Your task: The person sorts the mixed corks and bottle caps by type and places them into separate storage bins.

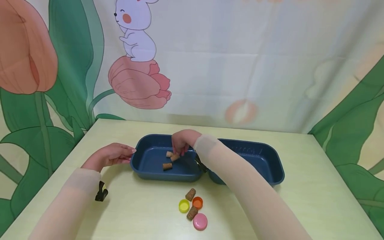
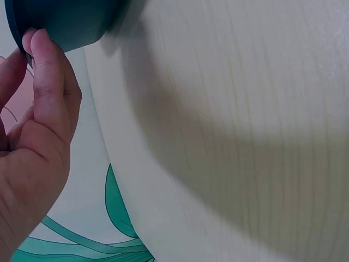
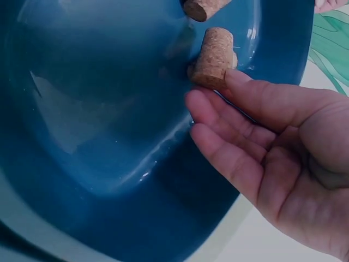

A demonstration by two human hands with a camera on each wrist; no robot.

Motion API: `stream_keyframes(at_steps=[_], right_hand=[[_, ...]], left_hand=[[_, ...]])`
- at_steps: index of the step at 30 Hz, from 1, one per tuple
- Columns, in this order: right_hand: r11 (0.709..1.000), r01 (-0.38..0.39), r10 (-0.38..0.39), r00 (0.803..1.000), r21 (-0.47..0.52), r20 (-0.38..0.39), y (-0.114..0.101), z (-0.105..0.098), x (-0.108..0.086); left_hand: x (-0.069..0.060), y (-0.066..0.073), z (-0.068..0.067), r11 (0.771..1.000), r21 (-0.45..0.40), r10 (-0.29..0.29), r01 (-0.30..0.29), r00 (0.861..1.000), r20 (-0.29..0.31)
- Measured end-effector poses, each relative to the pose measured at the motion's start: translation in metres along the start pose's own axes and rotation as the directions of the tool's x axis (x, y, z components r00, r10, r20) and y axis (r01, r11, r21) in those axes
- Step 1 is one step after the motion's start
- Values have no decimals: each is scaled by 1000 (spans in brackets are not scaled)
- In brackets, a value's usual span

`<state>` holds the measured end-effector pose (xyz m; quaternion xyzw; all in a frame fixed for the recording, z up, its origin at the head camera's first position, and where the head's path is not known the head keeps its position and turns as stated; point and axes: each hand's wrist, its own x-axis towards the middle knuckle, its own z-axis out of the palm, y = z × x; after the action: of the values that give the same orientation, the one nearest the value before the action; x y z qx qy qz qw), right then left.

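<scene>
My left hand (image 1: 115, 154) grips the left rim of a blue tray (image 1: 168, 177), and the left wrist view shows the fingers (image 2: 46, 71) at its edge. Inside that tray, my right hand (image 1: 181, 141) pinches a tapered cork (image 3: 214, 57) at its wider end between thumb and fingertips. Next to this cork in the head view lies a paler cork (image 1: 169, 154), partly hidden in the right wrist view. Another cork (image 1: 167, 166) rests on the tray floor nearer the front.
A second blue tray (image 1: 277, 166) stands on the right, partly behind my right forearm. In front lie two corks (image 1: 190, 194), a yellow cap (image 1: 184, 206), an orange cap (image 1: 197, 203) and a pink cap (image 1: 200, 222). A printed curtain (image 1: 210, 66) hangs behind the table.
</scene>
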<state>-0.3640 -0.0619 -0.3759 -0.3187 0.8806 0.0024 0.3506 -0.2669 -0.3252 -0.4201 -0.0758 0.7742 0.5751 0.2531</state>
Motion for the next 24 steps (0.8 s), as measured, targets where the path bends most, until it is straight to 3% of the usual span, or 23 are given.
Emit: stream_keyframes(at_steps=[5, 16, 24], right_hand=[[1000, -12, 12, 1000, -19, 17, 1, 2, 2], [995, -45, 57, 988, -92, 143, 0, 1, 11], [993, -54, 68, 989, -105, 128, 3, 4, 13]], left_hand=[[-1, 2, 1, 1000, -2, -7, 7, 1000, 3], [-2, 2, 2, 1000, -9, 0, 0, 1000, 6], [-1, 0, 0, 1000, -5, 21, -21, 1000, 11]])
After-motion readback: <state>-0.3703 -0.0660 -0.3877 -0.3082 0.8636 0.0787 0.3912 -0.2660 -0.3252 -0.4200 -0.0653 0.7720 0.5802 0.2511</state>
